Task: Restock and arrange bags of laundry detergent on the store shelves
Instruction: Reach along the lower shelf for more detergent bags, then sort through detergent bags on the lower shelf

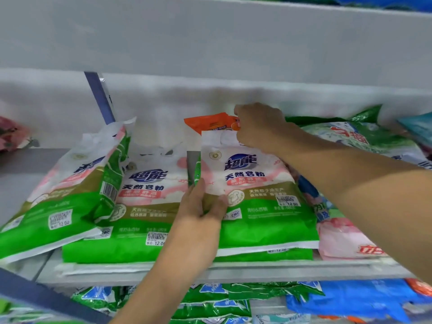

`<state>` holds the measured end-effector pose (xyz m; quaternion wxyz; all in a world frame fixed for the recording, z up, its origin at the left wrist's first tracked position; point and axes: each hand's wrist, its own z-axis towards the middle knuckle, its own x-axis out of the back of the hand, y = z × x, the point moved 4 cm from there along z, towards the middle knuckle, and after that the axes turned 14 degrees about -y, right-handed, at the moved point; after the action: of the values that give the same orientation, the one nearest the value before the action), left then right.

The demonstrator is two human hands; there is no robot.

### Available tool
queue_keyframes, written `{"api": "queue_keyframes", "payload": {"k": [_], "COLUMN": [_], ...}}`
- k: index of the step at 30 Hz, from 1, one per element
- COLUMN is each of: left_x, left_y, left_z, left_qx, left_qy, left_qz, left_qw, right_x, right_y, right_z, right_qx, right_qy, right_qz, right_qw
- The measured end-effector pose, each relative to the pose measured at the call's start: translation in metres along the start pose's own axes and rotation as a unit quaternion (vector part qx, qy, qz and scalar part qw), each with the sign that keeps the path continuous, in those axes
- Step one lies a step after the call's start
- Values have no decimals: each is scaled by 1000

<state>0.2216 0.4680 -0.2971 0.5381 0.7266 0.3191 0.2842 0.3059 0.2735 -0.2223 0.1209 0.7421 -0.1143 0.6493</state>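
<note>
Now | detergent bag flat, top edge rearward | left hand, right hand each grip it

both arms reaching forward
left hand pinching at lower centre; right hand curled closed, upper centre.

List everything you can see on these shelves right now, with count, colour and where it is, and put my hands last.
Green-and-white detergent bags: at least four, middle shelf, centre and left, partly stacked.
Orange bag: one, behind the held bag.
Pink bag: one, right of the stack.
Green bag with red lettering: one, far right.
Blue and green bags: several, lower shelf.
Shelf edge: grey-white, below the stack.
Left hand: holds the top bag's left edge.
Right hand: grips the top bag's upper end.
</note>
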Motion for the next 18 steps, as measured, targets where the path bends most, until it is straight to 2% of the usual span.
{"api": "queue_keyframes", "payload": {"k": [7, 12, 18], "left_x": [3, 2, 0], "left_y": [-4, -5, -1], "left_z": [2, 1, -3], "left_qx": [-6, -3, 0], "left_qy": [-2, -1, 10], "left_qz": [5, -9, 9], "left_qw": [1000, 1000, 1000], "right_x": [-16, -18, -8], "right_y": [12, 22, 35], "right_z": [9, 1, -11], "right_qx": [-7, -5, -38], "right_qy": [72, 77, 134], "right_qz": [-38, 39, 116], "right_qw": [997, 996, 983]}}
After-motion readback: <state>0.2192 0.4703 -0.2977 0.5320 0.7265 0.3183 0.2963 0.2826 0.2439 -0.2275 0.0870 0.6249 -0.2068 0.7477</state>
